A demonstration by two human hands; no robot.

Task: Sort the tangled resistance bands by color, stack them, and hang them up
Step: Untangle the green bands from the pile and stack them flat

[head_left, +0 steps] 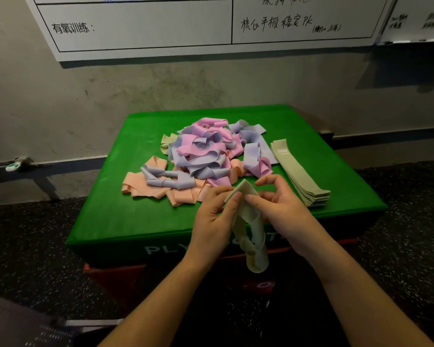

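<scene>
A tangled heap of pink, lilac and peach resistance bands (206, 156) lies in the middle of the green padded box (125, 216). To its right sits a neat stack of pale green bands (298, 174), laid flat. One more pale green band (251, 229) hangs twisted over the box's front edge. My left hand (211, 216) pinches its upper end between thumb and fingers. My right hand (278, 204) pinches the same end from the right, with its index finger curved above. Another pale green band (167, 144) peeks out at the heap's left side.
The box stands against a grey wall with a whiteboard (140, 26) above it. A dark speckled floor (30, 246) surrounds the box. A low rail (20, 162) runs along the wall at the left. The box's front has a red lower part (115, 274).
</scene>
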